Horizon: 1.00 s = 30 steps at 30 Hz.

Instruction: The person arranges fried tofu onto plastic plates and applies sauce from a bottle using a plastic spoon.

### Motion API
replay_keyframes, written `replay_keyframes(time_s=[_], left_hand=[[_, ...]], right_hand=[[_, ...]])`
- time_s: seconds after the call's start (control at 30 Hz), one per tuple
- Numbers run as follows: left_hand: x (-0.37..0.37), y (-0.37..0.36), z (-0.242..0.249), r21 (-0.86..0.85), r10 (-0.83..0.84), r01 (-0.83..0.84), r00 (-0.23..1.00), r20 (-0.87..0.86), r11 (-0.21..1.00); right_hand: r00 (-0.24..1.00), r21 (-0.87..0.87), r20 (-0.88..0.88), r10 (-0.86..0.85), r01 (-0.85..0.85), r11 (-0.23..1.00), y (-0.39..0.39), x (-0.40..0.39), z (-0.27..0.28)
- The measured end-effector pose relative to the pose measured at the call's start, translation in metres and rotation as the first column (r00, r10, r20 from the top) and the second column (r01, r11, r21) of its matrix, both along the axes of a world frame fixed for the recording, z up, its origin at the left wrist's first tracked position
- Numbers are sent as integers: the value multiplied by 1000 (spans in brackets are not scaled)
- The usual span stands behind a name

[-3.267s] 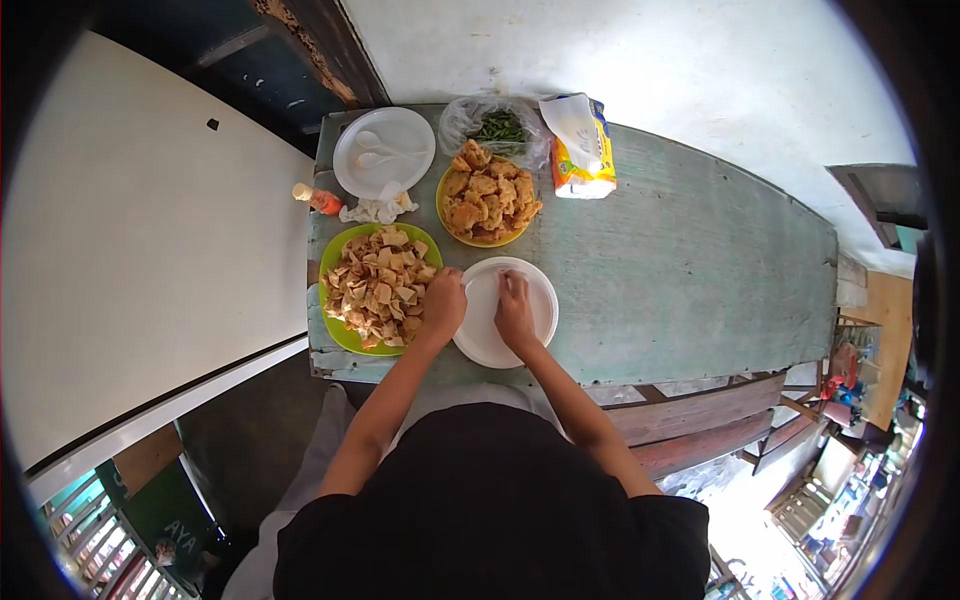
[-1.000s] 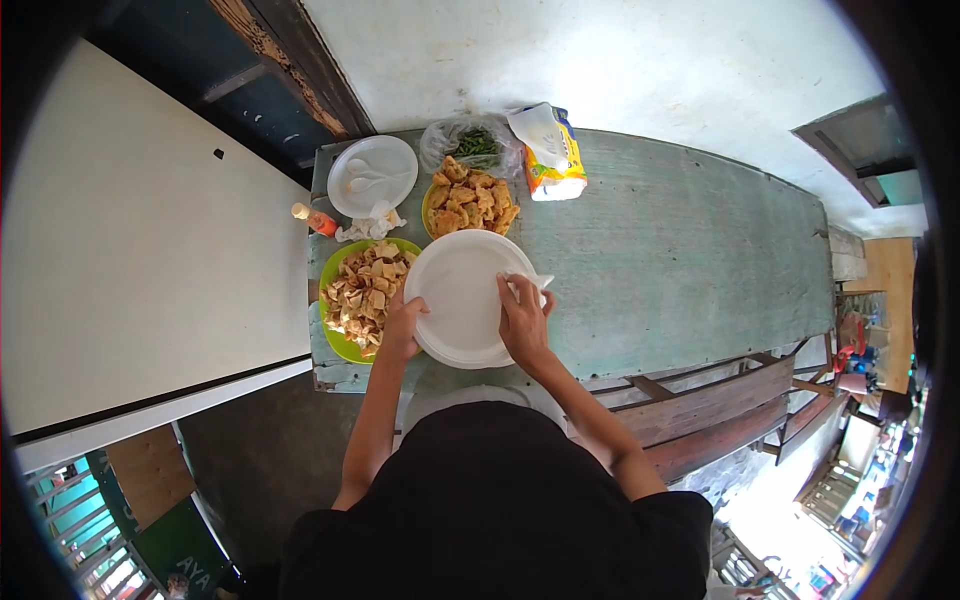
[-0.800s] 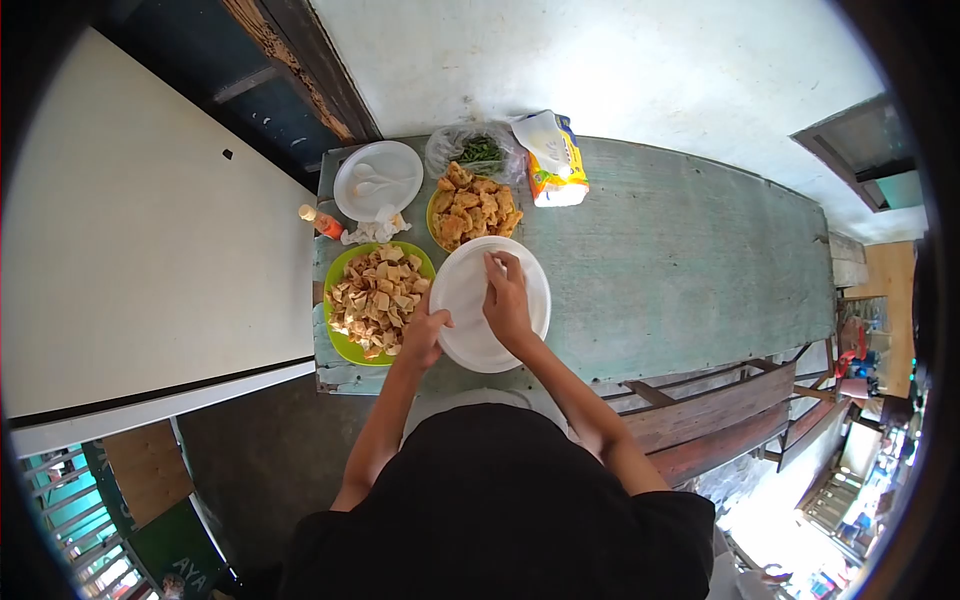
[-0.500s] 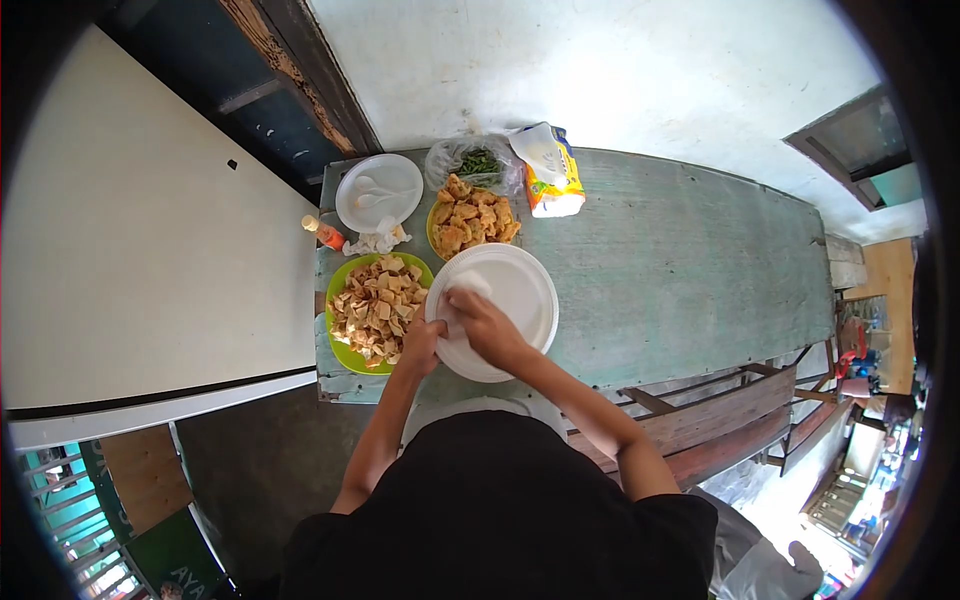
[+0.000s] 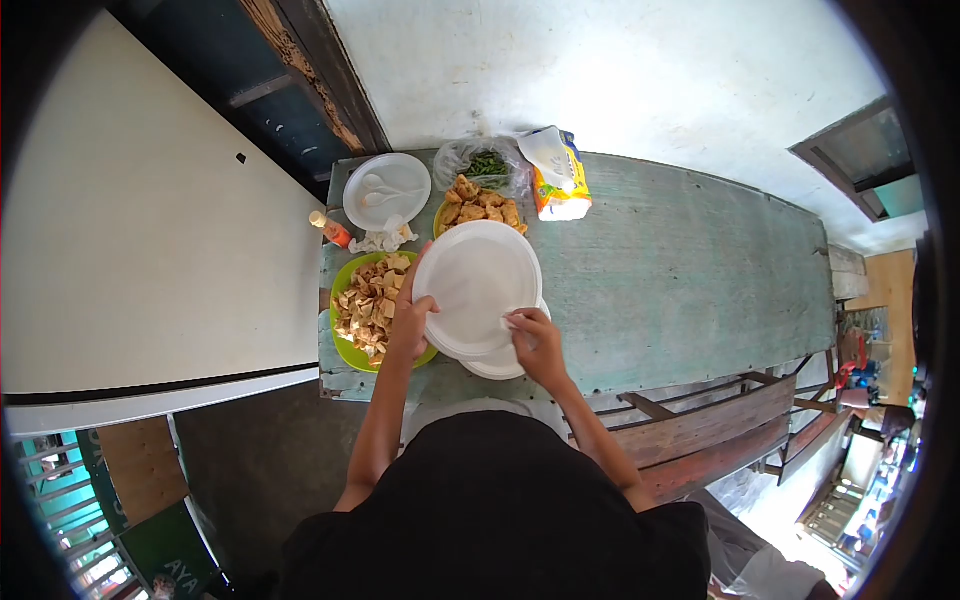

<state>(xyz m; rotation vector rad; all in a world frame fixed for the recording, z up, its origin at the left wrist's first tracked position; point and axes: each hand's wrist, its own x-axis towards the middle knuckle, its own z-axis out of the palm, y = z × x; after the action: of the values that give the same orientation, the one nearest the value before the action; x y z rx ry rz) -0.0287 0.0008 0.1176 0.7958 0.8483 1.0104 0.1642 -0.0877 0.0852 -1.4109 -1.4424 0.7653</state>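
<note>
My left hand [image 5: 410, 322] grips a round white plate [image 5: 476, 285] by its left rim, thumb on top and fingers beneath. The plate is raised and tilted above the table. Under it, a second white plate [image 5: 497, 366] shows along its lower edge. My right hand [image 5: 538, 345] is closed at the lower right rim, pinching a white tissue [image 5: 508, 323] that is mostly hidden by the fingers. Left of the plates is a green plate of cut tofu pieces [image 5: 372, 305]. Behind them sits a yellow dish of golden fried food [image 5: 482, 210], partly covered by the raised plate.
On the table [image 5: 690, 270], a tissue pack [image 5: 563, 190] stands near the wall beside a clear bag of green chillies [image 5: 487, 163]. A white plate with plastic spoons [image 5: 388, 190], crumpled tissue [image 5: 385, 236] and a sauce bottle [image 5: 330, 229] are at the left. A wooden bench [image 5: 700, 440] runs along the front.
The upper plate has been lifted and tilted, exposing another plate below. My right hand has moved from the plate's inside left to its lower right rim.
</note>
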Motion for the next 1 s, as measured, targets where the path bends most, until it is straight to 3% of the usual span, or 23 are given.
replay_keyframes(time_s=[0.03,0.1,0.13,0.2,0.23,0.3,0.37,0.43,0.47,0.53,0.57,0.63,0.67,0.7,0.77,0.83,0.87,0.9,0.93,0.97,1.0], left_hand=[[0,1,2,-14,23,-22,999,44,1000],[0,4,5,-27,38,-36,996,86,999],[0,5,5,-45,40,-34,989,144,998],[2,4,8,-65,36,-23,979,203,998],[3,4,11,-118,52,-20,961,273,993],[3,5,0,-168,71,-13,936,344,986],[-1,8,-34,-342,122,27,905,407,939],[8,4,-21,-259,96,3,925,368,966],[12,2,-13,-174,69,-12,943,326,985],[14,0,-7,-180,60,1,940,336,984],[15,0,-4,-184,53,12,936,347,983],[18,0,5,-157,63,-16,953,298,988],[20,0,7,-127,73,-43,966,247,991],[24,0,2,-126,77,-47,966,247,991],[30,0,-19,-16,302,-310,935,-186,950],[25,-3,-30,15,366,-375,893,-262,927],[23,-5,-34,49,424,-434,842,-334,900],[24,-9,-28,51,423,-431,843,-332,901],[24,-14,-14,-52,308,-326,926,-218,944],[24,-19,0,-141,193,-204,977,-90,969],[28,-22,12,-141,193,-205,977,-91,969]], right_hand=[[1000,-2,-2,0,0,1000,-1,5,3],[966,92,-112,-231,241,966,-1,20,6],[965,91,-112,-236,247,965,-1,30,6],[849,-71,-214,-484,481,874,-1,48,3],[846,-73,-212,-489,485,871,-1,56,2],[636,-382,-493,-594,455,804,1,66,2],[646,-418,-505,-573,397,817,2,66,8],[621,-470,-657,-426,104,877,2,63,22],[621,-471,-658,-426,103,876,4,56,28],[768,-418,-511,-385,169,893,9,41,37],[769,-418,-511,-385,169,893,9,42,34],[883,-428,-291,-369,225,875,10,42,28],[884,-427,-291,-365,222,877,10,42,27],[871,-349,-255,-419,321,880,11,40,27],[853,-266,-225,-472,412,871,12,35,31],[844,143,168,-509,490,860,12,30,38],[843,146,168,-511,491,859,13,27,42],[827,333,288,-483,386,860,15,25,45],[785,491,406,-468,245,836,15,22,46],[785,491,405,-469,246,836,15,18,46],[788,498,475,-391,125,858,13,14,45]])
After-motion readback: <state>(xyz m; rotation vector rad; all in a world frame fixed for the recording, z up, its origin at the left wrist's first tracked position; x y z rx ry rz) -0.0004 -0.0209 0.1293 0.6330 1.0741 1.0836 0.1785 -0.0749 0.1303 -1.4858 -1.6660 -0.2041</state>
